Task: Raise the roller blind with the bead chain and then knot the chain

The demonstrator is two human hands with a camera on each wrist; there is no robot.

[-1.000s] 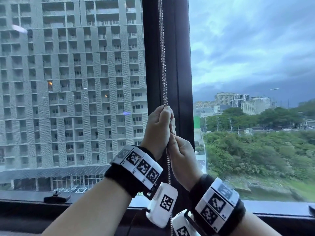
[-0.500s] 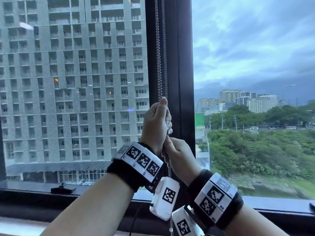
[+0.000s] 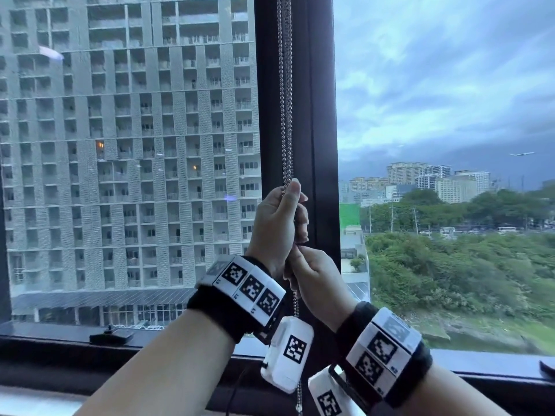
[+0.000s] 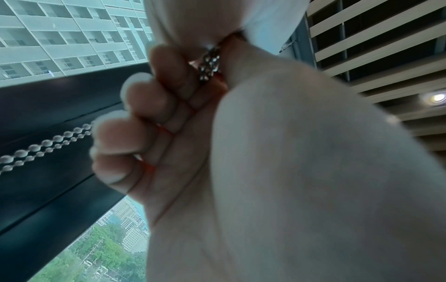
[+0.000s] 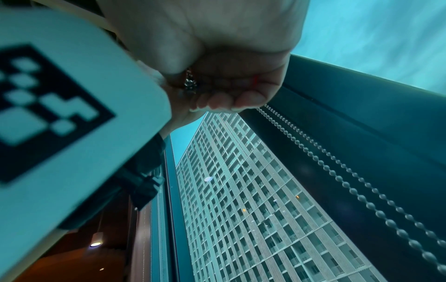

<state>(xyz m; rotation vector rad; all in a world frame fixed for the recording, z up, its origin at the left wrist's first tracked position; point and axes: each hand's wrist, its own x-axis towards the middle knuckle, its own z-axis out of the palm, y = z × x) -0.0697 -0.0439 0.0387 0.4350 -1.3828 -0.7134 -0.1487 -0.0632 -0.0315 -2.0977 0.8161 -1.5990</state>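
Note:
A metal bead chain hangs in two strands down the dark window post. My left hand grips both strands in a fist, thumb on top. Directly beneath it, touching it, my right hand holds the chain with curled fingers. The chain's loose lower part drops between my wrists. In the left wrist view, bunched beads show inside the curled fingers. In the right wrist view, beads sit in the palm above curled fingertips. The roller blind is out of view.
The dark window post stands right behind the hands, with glass panes on both sides. A dark sill runs below, with a small black latch on it at the left. The white wrist cameras hang under my wrists.
Both hands keep their grip, left above right, at about the same height on the post. The two strands above my left hand now show slightly apart.

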